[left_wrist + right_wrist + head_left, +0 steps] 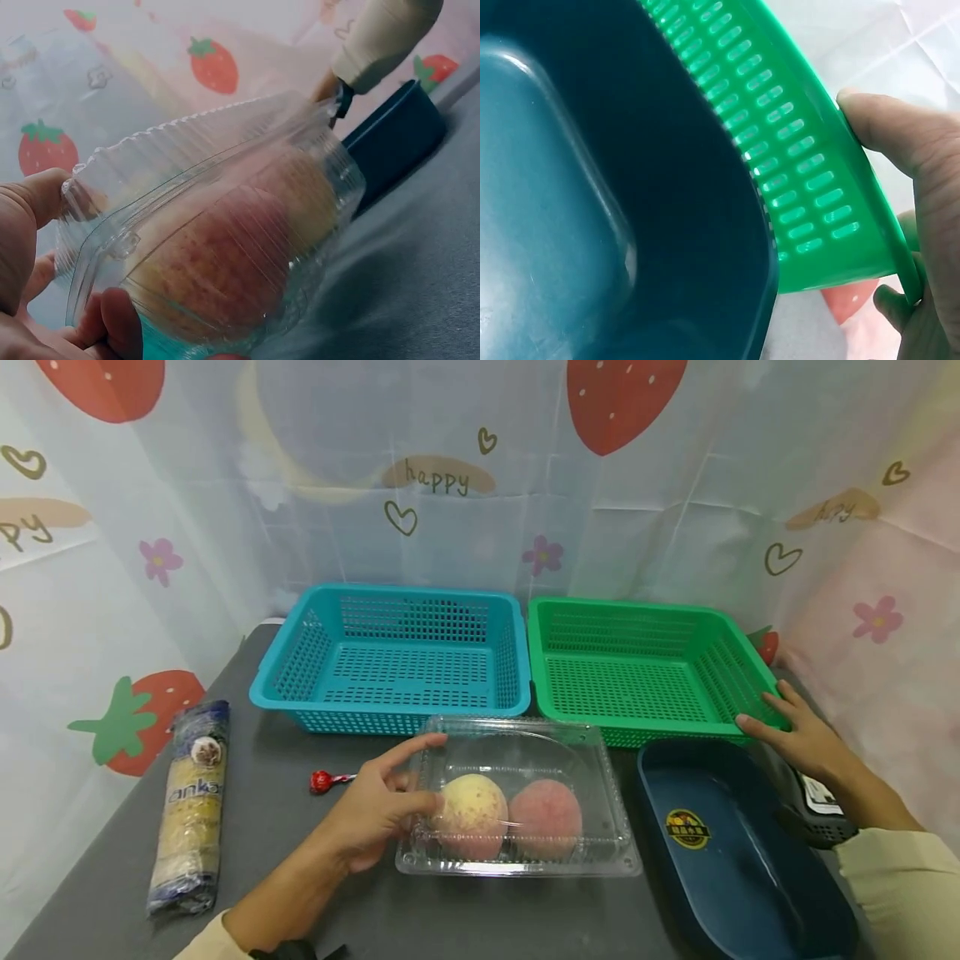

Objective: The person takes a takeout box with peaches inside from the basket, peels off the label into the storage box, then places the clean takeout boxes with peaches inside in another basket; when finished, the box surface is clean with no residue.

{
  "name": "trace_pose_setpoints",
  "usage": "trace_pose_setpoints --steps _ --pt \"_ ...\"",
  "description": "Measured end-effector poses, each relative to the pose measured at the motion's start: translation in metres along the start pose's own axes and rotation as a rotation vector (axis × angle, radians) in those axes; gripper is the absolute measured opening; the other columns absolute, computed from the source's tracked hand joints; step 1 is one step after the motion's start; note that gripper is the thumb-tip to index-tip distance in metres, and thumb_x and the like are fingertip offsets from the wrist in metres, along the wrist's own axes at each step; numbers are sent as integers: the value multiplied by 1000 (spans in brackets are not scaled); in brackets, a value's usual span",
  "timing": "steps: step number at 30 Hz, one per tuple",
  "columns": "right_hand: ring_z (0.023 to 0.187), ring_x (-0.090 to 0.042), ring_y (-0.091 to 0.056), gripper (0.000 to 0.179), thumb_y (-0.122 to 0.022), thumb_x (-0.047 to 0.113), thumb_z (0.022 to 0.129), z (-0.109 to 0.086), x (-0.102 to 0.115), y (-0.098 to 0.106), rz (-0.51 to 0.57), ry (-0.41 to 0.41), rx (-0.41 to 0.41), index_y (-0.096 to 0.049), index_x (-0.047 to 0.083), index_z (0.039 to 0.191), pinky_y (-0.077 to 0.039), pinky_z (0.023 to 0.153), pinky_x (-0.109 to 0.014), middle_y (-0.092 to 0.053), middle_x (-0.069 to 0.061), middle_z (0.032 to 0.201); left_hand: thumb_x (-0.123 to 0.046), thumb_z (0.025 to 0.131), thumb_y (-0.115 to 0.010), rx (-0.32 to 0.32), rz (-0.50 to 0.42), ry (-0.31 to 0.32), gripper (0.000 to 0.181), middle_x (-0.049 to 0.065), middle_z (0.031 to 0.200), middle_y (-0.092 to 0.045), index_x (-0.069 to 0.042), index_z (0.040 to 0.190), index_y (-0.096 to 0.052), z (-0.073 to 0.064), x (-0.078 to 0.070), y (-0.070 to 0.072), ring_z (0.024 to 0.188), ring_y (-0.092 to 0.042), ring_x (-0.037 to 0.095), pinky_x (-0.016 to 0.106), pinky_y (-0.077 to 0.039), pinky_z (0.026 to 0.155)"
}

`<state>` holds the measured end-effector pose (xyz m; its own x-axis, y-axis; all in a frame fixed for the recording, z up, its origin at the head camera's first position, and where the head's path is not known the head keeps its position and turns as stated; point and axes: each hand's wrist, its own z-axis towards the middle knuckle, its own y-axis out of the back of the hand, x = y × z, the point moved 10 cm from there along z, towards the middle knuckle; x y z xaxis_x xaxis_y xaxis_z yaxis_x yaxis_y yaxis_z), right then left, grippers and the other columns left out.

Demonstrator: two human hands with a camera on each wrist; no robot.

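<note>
My left hand (375, 814) grips the left side of a clear plastic clamshell box (517, 867), thumb on the near face and index finger along the top edge. Inside the box sit two peaches, a yellowish one (472, 810) on the left and a pinker one (546, 820) on the right. In the left wrist view the fingertips (120, 319) curl against the side of the box. My right hand (806, 743) holds the right front corner of a green perforated basket (615, 685). The right wrist view shows the thumb (877, 120) on its rim and the fingers curled beneath it.
A blue basket (412, 672) stands left of the green one. In front of the green basket lies a dark blue tub (742, 860), with a black container (825, 827) beside it. A red lollipop (321, 782) and a wrapped package (191, 810) lie at left. A printed curtain (450, 543) hangs behind.
</note>
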<state>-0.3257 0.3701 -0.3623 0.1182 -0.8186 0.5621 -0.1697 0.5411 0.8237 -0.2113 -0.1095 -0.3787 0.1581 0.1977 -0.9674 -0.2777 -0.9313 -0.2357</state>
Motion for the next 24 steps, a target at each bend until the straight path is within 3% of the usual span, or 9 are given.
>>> trace_pose_setpoints --steps 16,24 --pt "135 -56 11 80 -47 39 100 -1 4 -1 36 38 -3 -9 -13 148 -9 93 -78 20 -27 153 5 80 -71 82 39 10 73 3 61 -35 -13 145 -44 -13 -20 -12 53 -36 12 24 -31 46" --pt "135 -56 12 81 -46 40 100 0 5 -2 39 39 5 -8 -14 147 -10 93 -78 20 -28 153 3 83 -69 88 28 13 71 2 62 -35 -14 146 -42 -15 -43 -19 62 -43 15 29 -37 56"
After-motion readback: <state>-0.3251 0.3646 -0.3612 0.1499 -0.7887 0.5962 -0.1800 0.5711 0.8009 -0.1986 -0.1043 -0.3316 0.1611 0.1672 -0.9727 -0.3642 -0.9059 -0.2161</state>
